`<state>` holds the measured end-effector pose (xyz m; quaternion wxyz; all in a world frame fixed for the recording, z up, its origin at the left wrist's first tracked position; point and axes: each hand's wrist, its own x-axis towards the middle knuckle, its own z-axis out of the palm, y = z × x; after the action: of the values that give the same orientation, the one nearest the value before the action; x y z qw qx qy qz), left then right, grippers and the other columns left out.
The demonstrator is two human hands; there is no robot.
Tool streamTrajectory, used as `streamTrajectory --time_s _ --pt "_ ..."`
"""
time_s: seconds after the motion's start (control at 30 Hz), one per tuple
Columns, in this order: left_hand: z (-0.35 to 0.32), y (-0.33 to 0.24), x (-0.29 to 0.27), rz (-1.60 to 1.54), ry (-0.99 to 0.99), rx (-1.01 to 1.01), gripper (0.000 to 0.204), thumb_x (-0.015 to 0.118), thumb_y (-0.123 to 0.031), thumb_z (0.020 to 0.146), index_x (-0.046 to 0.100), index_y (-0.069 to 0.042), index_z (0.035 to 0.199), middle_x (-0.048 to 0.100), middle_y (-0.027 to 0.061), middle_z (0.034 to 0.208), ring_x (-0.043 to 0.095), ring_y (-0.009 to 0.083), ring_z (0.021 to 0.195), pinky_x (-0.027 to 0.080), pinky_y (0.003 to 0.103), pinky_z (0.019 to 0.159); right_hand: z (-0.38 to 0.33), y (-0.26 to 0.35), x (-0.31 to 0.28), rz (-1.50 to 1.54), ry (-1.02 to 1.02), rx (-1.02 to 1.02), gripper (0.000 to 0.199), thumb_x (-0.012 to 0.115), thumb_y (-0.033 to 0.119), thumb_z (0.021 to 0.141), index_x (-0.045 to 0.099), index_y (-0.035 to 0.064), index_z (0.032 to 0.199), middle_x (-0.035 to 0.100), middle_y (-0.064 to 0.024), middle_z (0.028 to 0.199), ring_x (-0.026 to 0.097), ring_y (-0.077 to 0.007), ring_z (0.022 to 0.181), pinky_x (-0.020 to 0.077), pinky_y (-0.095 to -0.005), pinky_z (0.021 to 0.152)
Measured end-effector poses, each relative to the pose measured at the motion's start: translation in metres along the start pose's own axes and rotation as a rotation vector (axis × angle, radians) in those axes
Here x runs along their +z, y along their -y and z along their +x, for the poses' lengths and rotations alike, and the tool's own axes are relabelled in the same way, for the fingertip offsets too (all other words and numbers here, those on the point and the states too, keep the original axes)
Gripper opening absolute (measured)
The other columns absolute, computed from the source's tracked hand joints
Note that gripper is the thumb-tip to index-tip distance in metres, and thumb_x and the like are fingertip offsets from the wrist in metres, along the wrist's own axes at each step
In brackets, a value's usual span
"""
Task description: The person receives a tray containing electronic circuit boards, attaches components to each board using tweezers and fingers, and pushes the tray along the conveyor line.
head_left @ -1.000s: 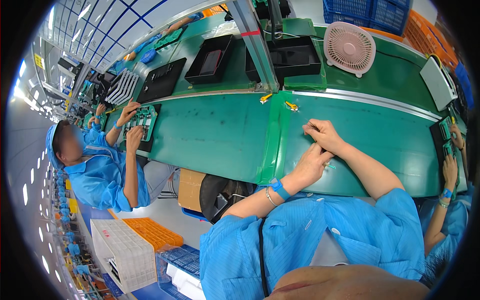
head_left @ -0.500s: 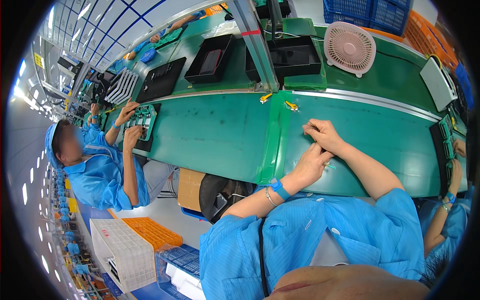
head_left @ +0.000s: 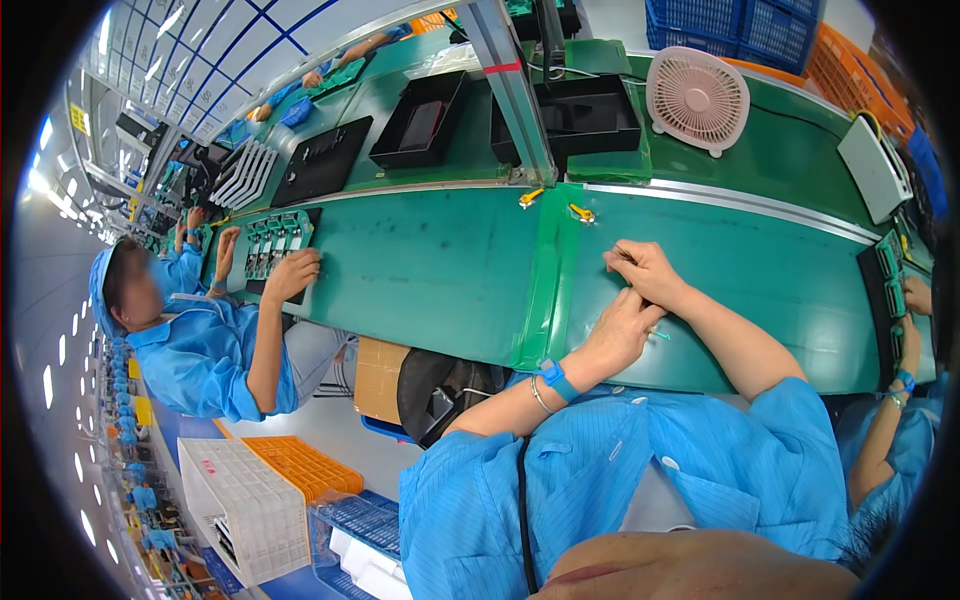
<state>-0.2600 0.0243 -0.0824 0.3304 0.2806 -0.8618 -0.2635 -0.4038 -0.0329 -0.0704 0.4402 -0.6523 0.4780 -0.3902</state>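
My left hand (head_left: pixel 617 332), with a blue wrist strap (head_left: pixel 557 378) and a metal bangle (head_left: pixel 540 396), rests over the green bench mat (head_left: pixel 440 260). Its fingers stretch toward my right wrist, touching it, with tips partly hidden. Beside that hand's thumb side lies a small pale-green stick-like piece (head_left: pixel 660 335); I cannot tell whether it is held. Crossing in from the right, my right hand (head_left: pixel 648 274) is closed, its fingers curled inward. Something fine and dark shows at its fingertips, too small to name.
Two yellow-handled fittings (head_left: pixel 582 212) sit by the metal rail. Behind it stand a pink fan (head_left: pixel 698 100), black trays (head_left: pixel 420 120) and a metal post (head_left: pixel 508 85). At left, a co-worker (head_left: pixel 200 340) handles a green circuit-board panel (head_left: pixel 278 240); another's hands are at far right.
My hands hold nearly the same pose. The co-worker at left has drawn both hands apart, away from the middle of the board panel, uncovering more of it.
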Motion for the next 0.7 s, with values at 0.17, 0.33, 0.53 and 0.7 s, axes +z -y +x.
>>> streamTrajectory --time_s 0.17,0.33,0.53,0.7 --pt "-0.007 -0.007 -0.006 0.122 0.101 -0.011 0.039 0.061 0.003 0.08 0.067 -0.003 0.119 0.056 0.0166 0.113 0.056 0.0333 0.104 0.05 0.042 0.088 0.0 -0.012 0.003 -0.039 -0.004 -0.032 0.027 0.063 0.024 0.096 0.062 -0.0015 0.085 0.06 -0.0132 0.07 0.051 -0.0196 0.061 0.0441 -0.0361 0.059" --pt "-0.02 -0.015 -0.024 0.14 0.129 0.009 0.043 0.064 0.0 0.081 0.065 -0.003 0.124 0.056 0.0165 0.12 0.055 0.0321 0.105 0.049 0.041 0.092 -0.002 -0.009 0.005 -0.195 0.006 -0.111 0.024 0.063 0.025 0.095 0.067 0.0016 0.09 0.065 -0.0177 0.077 0.061 -0.0329 0.066 0.0475 -0.0405 0.062" --pt "-0.041 -0.015 -0.055 0.112 0.194 -0.022 0.041 0.066 -0.003 0.085 0.064 -0.003 0.126 0.054 0.0165 0.134 0.055 0.0337 0.111 0.048 0.042 0.097 -0.003 -0.006 0.006 -0.246 0.002 -0.124 0.022 0.063 0.024 0.094 0.069 0.0029 0.092 0.067 -0.0191 0.08 0.065 -0.0369 0.072 0.049 -0.042 0.064" --pt "-0.051 -0.014 -0.066 0.107 0.206 -0.057 0.041 0.067 -0.003 0.085 0.063 -0.003 0.126 0.053 0.016 0.135 0.054 0.0345 0.112 0.048 0.042 0.098 -0.004 -0.007 0.007 -0.27 -0.011 -0.119 0.021 0.064 0.022 0.094 0.066 0.0019 0.089 0.066 -0.0194 0.078 0.062 -0.0367 0.068 0.0469 -0.0421 0.062"
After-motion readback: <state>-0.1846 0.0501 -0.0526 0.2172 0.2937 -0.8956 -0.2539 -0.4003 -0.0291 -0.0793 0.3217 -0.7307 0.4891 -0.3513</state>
